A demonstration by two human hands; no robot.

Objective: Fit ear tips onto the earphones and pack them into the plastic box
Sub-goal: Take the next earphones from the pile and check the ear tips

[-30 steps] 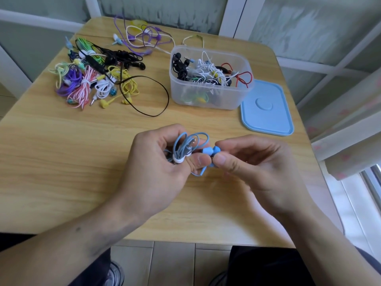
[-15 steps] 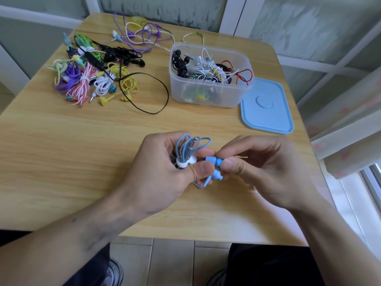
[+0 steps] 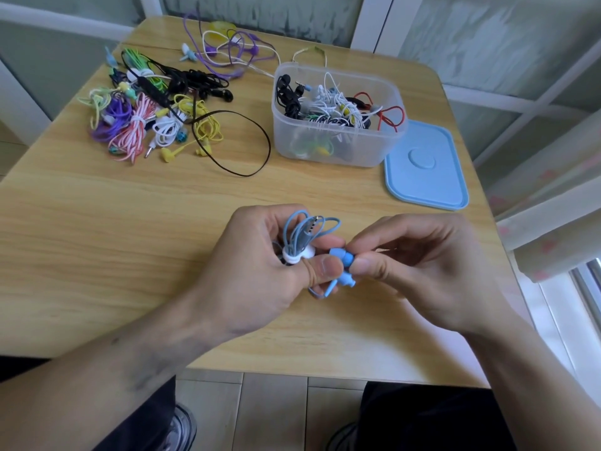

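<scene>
Left hand (image 3: 257, 275): fingers curled round a coiled blue earphone bundle (image 3: 304, 237) bound with a white tie, thumb pressed across its front. Right hand (image 3: 419, 265): thumb and forefinger pinch one blue earbud (image 3: 340, 257) just beside the left thumb; the second earbud (image 3: 346, 281) hangs directly below. Both hands are held above the near half of the wooden bench (image 3: 97, 255). Clear plastic box (image 3: 338, 148): far centre-right, open, partly filled with tangled earphones. Blue lid (image 3: 426, 164): flat on the bench, touching the box's right side. Loose pile of coloured earphones (image 3: 153, 115): far left.
</scene>
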